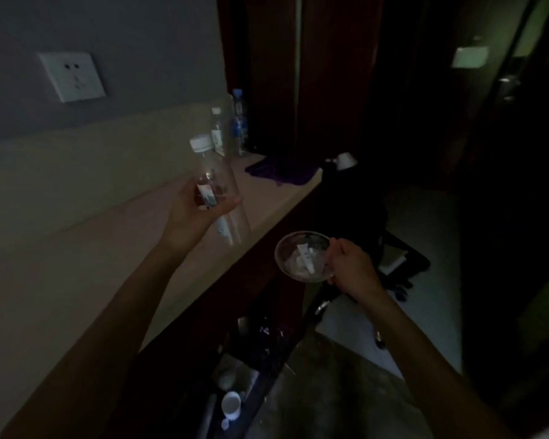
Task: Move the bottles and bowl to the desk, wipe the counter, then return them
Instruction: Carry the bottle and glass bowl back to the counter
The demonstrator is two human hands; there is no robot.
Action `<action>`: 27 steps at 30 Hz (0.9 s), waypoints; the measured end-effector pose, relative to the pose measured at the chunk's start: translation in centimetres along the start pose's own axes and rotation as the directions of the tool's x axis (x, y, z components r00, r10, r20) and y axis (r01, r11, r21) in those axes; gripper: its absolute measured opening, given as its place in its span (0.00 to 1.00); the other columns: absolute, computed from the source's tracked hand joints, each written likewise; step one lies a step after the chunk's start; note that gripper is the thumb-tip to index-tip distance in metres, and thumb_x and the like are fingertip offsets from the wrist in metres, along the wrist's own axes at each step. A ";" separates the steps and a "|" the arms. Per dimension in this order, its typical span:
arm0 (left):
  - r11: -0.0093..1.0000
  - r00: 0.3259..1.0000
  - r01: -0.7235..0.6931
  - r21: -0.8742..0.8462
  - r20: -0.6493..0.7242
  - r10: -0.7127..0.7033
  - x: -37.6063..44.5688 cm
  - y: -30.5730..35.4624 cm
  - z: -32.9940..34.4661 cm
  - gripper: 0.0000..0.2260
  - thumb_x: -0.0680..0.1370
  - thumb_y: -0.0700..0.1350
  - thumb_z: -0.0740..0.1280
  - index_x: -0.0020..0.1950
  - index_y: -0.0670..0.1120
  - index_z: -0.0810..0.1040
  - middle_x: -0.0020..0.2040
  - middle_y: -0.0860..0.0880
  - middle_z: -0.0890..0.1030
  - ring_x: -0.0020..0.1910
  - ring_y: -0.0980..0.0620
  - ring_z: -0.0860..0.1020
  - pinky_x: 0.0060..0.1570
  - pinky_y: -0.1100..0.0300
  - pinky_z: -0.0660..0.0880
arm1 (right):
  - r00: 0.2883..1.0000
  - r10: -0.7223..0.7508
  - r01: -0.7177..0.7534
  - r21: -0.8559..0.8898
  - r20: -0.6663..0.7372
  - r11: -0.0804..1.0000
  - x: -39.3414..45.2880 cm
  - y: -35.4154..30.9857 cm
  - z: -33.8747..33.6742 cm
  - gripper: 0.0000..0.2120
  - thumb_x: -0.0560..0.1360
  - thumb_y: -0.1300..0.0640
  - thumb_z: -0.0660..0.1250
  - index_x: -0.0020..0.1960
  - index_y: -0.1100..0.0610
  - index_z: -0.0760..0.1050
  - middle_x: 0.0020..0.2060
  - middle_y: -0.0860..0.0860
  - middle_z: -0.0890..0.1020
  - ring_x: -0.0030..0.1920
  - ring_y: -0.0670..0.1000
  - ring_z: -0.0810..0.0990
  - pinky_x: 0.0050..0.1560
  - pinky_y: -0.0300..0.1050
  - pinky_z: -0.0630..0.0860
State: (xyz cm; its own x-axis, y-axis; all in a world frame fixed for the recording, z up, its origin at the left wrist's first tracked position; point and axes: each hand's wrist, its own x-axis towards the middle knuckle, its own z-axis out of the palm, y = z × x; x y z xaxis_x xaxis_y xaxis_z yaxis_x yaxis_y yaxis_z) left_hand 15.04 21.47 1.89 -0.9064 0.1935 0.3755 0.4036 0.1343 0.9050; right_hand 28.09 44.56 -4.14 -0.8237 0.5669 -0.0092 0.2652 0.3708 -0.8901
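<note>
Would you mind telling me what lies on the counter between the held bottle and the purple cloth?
In the head view, only bare counter lies between the held bottle and the purple cloth.

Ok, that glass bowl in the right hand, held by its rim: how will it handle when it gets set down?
The glass bowl looks rigid and breakable, so probably needs a gentle landing. The right hand pinches only one rim, so it may tilt. The loose tube and white bits inside could slide.
</note>
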 end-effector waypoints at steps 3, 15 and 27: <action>0.996 0.988 -0.013 0.084 -0.150 0.026 6.4 -2.4 1.5 0.22 0.69 0.47 0.78 0.57 0.42 0.74 0.55 0.44 0.83 0.54 0.49 0.82 0.54 0.54 0.78 | 0.993 -0.061 0.060 0.014 0.100 0.998 8.7 -2.2 0.4 0.17 0.81 0.51 0.54 0.36 0.54 0.70 0.30 0.55 0.77 0.25 0.51 0.75 0.28 0.40 0.68; 0.912 0.882 0.206 0.354 -0.471 -0.017 27.0 -12.0 3.2 0.30 0.60 0.51 0.83 0.50 0.44 0.69 0.45 0.41 0.75 0.41 0.48 0.74 0.49 0.43 0.78 | 0.894 -0.208 0.240 -0.031 0.397 0.970 29.4 -8.4 7.3 0.16 0.81 0.51 0.52 0.39 0.56 0.71 0.42 0.60 0.80 0.44 0.59 0.80 0.48 0.49 0.76; 0.875 0.822 0.284 0.393 -0.569 -0.011 37.3 -18.8 5.1 0.27 0.61 0.47 0.83 0.51 0.37 0.74 0.50 0.38 0.76 0.45 0.44 0.77 0.39 0.60 0.73 | 0.859 -0.216 0.209 0.067 0.464 0.976 40.6 -9.7 12.7 0.18 0.82 0.51 0.53 0.33 0.49 0.67 0.30 0.52 0.73 0.33 0.54 0.74 0.45 0.56 0.77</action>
State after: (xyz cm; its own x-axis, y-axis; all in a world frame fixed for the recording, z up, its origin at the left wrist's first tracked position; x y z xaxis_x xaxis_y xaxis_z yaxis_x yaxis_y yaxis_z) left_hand -25.74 31.12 -2.08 -0.8203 -0.3958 0.4128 0.1448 0.5545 0.8195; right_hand -14.32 54.65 -1.65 -0.9974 0.0662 -0.0272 0.0531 0.4306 -0.9010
